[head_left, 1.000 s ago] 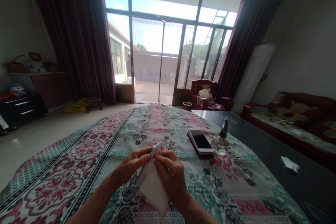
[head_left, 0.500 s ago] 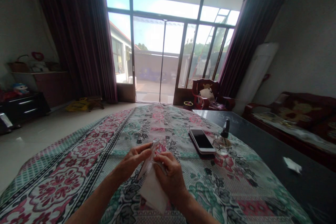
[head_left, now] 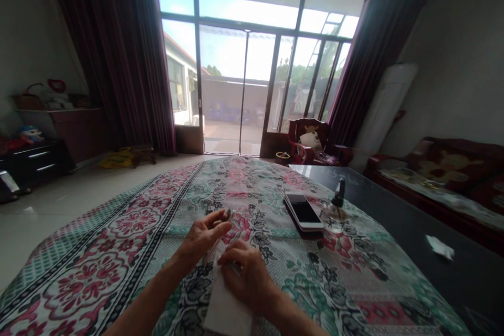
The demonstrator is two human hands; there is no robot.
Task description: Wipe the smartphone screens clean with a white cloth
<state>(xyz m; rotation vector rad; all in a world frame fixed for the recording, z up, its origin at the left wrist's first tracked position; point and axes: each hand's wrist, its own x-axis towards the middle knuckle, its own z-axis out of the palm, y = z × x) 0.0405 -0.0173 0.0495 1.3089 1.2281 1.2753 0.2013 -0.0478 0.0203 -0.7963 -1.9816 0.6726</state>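
My left hand [head_left: 201, 240] is closed around a thin, clear plastic case [head_left: 231, 215], pinched between thumb and fingers. Much of the case is hidden, and its see-through sides blend with the tablecloth. A white tissue [head_left: 228, 307] hangs down from my right hand [head_left: 250, 276], whose fingers are curled on it just below and right of the case. Off to the right lies a white phone [head_left: 304, 212], its dark screen up. Beside the phone stands a clear bottle [head_left: 334, 215] with a black top.
A floral tablecloth [head_left: 271, 273] covers the surface under my hands. On the dark tabletop [head_left: 417, 220] at right lies a crumpled white scrap [head_left: 440, 247]. Beyond are a wooden armchair [head_left: 309, 142], a sofa [head_left: 441, 173] and glass doors [head_left: 224, 100].
My right hand has moved down and slightly left with the tissue, away from the case's upper end. The left hand stays nearly in place, still gripping the case.
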